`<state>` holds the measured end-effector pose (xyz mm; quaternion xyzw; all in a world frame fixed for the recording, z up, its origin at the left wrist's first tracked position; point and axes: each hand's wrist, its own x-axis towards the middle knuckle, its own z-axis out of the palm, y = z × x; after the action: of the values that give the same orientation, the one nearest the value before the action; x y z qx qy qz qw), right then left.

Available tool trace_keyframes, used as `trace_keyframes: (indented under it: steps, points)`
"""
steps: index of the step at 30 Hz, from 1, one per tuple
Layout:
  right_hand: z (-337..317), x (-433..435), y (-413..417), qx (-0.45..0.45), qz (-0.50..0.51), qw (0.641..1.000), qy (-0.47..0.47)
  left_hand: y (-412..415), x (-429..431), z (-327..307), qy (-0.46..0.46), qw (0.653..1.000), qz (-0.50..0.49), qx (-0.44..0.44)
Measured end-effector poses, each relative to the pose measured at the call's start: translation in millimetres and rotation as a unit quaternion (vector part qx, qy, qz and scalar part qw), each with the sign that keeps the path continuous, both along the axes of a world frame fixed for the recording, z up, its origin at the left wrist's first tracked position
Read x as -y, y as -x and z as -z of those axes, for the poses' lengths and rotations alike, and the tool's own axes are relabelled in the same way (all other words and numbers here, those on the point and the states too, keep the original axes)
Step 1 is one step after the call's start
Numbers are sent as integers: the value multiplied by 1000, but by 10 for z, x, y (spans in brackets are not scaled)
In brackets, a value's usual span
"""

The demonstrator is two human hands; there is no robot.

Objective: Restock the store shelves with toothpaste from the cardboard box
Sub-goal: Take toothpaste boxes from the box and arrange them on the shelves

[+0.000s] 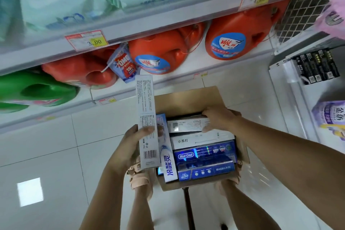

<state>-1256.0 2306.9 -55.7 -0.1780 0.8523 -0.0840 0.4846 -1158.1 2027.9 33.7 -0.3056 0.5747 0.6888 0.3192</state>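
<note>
An open cardboard box [188,99] stands on the floor in front of me, packed with toothpaste cartons. My left hand [131,144] grips a long grey-white toothpaste carton [146,115], held upright above the box's left edge, with a blue-and-white carton [168,162] right behind it. My right hand [218,118] reaches into the far end of the box and curls round the end of a white toothpaste carton [186,126]. Below it lie another white carton [199,140] and blue "Mint Cool" cartons [204,155].
On the left, store shelves [130,24] hold orange detergent jugs [240,37], a green jug [35,89] and pale packs above. A white shelf unit [298,84] on the right holds dark cartons [317,67] and purple packs. My sandalled feet flank the box on white tiles.
</note>
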Motion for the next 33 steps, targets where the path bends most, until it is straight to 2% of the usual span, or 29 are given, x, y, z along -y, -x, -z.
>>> trace_keyframes:
  steps: [6, 13, 16, 19, 22, 25, 29, 33]
  points:
    - [-2, 2, -171, -71, -55, 996, 2, -124, 3, 57, 6, 997, -82, 2]
    - [-361, 13, -78, -28, -52, 998, -24, -185, -91, -191, 48, 985, -150, 65]
    - [-729, -53, 26, 7, 10, 1000, 7, -176, -216, -466, 78, 982, -148, 92]
    - [-1234, -89, 135, 64, 139, 987, 54, -168, -360, -822, 60, 980, -168, 89]
    - [-1803, -94, 124, 125, 307, 928, 170, -148, -502, -1220, 12, 979, -196, 58]
    - [-2299, -83, 5, 175, 400, 860, 264, -152, -626, -1652, -33, 980, -195, 27]
    - [-2992, 89, -268, 235, 449, 763, 401, -209, -789, -2176, -56, 981, -181, -29]
    - [-3426, 173, -458, 250, 496, 709, 435, -282, -842, -2717, -61, 978, -186, -72]
